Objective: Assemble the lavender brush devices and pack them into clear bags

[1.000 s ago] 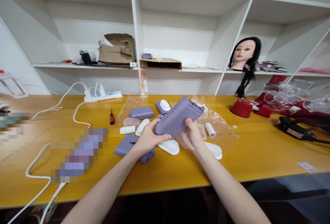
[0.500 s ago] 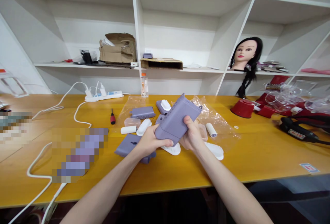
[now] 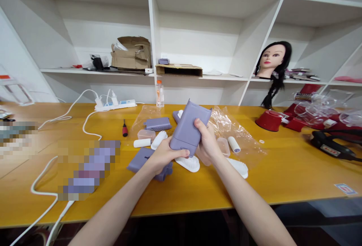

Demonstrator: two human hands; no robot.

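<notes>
No lettering on anything here is clear enough to read.

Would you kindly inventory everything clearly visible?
table: one, yellow, foreground
shelving: one, white, behind
held casing: one, purple, centre
other casings: several, purple, table
oval pieces: several, white, table
cylinders: two, white, table
plastics: several, translucent, table
screwdriver: one, red, left
power strip: one, white, left
cables: several, white, left
bottle: one, clear, back
cardboard: several, brown, shelving
mannequin head: one, black-haired, shelving
stands: several, red, right
device: one, black, right
left hand, right hand: one each, bare, centre
</notes>
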